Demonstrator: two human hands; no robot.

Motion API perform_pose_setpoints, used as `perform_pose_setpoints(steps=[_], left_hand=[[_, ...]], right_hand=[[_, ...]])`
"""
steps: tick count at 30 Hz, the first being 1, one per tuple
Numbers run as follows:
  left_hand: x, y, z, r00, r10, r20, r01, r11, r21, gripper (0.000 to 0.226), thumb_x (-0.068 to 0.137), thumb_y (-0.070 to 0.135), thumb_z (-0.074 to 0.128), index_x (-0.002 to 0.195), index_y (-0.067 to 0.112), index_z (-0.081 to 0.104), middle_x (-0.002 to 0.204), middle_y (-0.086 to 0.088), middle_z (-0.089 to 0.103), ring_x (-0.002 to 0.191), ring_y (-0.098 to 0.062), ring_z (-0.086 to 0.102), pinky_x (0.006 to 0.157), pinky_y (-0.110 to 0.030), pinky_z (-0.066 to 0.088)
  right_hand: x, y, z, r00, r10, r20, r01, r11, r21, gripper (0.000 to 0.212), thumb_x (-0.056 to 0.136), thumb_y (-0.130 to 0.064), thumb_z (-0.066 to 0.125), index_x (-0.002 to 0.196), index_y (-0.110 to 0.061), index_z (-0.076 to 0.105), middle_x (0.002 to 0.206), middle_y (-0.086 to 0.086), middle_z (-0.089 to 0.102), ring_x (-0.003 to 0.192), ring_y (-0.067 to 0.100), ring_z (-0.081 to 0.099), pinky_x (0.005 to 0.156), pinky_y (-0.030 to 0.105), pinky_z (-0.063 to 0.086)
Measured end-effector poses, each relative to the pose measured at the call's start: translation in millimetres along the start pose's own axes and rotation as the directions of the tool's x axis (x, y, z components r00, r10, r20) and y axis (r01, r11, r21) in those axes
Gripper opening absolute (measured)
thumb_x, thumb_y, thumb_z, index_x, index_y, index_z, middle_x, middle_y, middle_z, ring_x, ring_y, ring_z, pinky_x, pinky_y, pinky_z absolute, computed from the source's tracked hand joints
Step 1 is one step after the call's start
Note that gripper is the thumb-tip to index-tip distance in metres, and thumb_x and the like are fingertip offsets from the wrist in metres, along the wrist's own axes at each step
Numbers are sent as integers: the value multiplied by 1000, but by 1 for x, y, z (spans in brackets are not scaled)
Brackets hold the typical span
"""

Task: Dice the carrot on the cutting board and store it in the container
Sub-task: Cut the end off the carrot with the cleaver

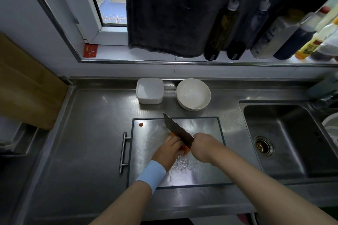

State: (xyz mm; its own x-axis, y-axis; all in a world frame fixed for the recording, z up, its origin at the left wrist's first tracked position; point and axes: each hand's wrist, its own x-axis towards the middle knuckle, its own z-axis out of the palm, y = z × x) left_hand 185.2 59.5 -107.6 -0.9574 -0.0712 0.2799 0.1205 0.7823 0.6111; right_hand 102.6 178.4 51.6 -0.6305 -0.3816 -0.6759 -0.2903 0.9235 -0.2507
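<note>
An orange carrot [186, 150] lies on the steel cutting board [204, 129], mostly hidden under my left hand [169, 150], which holds it down with curled fingers. My right hand [204, 145] grips the handle of a cleaver [176, 127]; its blade is on the carrot just beside my left fingers. A small carrot bit [141, 124] sits at the board's far left corner. The white square container [149, 90] stands behind the board, apart from both hands.
A white bowl [193, 93] stands right of the container. The sink [285, 139] lies to the right, with white dishes [331, 129] at its edge. A wooden board [27, 87] leans at the left. Bottles [270, 34] line the window sill.
</note>
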Motion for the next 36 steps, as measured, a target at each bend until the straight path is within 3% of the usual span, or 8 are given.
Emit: perform_pose_setpoints(steps=[8,11,14,17,21,24,29,36], left_hand=[[0,2,-8,997,18,70,-17,1000,-12,10,86,10,64,95,12,68,103,-2,62,102,-16,50,86,-29,49],[9,7,-36,996,-37,-77,41,997,58,24,75,-4,62,91,13,65,97,-3,60,91,-18,51,78,-32,50],[29,6,-73,966,-98,-240,126,986,105,36,68,-2,44,95,13,61,102,-5,57,96,-22,48,88,-32,42],[45,5,-100,986,-147,82,134,981,142,42,71,3,50,110,18,55,116,1,53,109,-17,44,98,-30,40],[48,6,-107,886,-142,441,18,962,274,33,79,27,58,111,25,51,110,5,53,98,-16,51,81,-26,44],[52,6,-101,874,-126,470,-64,928,367,27,87,45,54,105,24,52,106,3,56,96,-18,53,76,-29,43],[60,8,-94,849,-195,491,22,942,335,26,95,44,50,101,19,53,110,-2,57,95,-21,55,74,-26,40],[61,3,-89,853,-218,475,65,946,317,28,94,45,51,98,17,52,107,-3,57,92,-19,53,74,-27,42]], right_hand=[[-1,4,5,1000,3,-1,-3,1000,30,16,99,-21,49,106,-10,58,97,8,62,85,23,63,63,26,47],[-4,6,5,999,-38,-14,37,998,-52,14,96,-23,49,103,-14,58,96,6,63,83,23,63,70,32,53],[-4,9,2,995,-98,-13,93,971,-218,10,92,-14,47,98,-20,52,92,2,59,81,21,61,64,29,46],[-2,12,-5,988,-156,-12,142,930,-338,14,93,-14,47,103,-20,53,94,2,56,81,21,58,66,29,44],[8,20,-9,973,-226,-35,180,851,-493,21,98,-17,48,117,-18,58,105,6,62,86,24,58,67,32,41],[20,24,-15,966,-257,-28,195,795,-574,20,99,-15,51,118,-18,57,108,8,62,93,28,62,67,34,43],[38,29,-21,963,-268,1,209,749,-629,21,93,-11,56,112,-19,60,80,-2,49,77,22,57,65,34,50],[52,32,-21,964,-265,34,226,742,-631,21,91,-10,58,110,-18,62,99,4,62,87,25,63,73,36,55]])
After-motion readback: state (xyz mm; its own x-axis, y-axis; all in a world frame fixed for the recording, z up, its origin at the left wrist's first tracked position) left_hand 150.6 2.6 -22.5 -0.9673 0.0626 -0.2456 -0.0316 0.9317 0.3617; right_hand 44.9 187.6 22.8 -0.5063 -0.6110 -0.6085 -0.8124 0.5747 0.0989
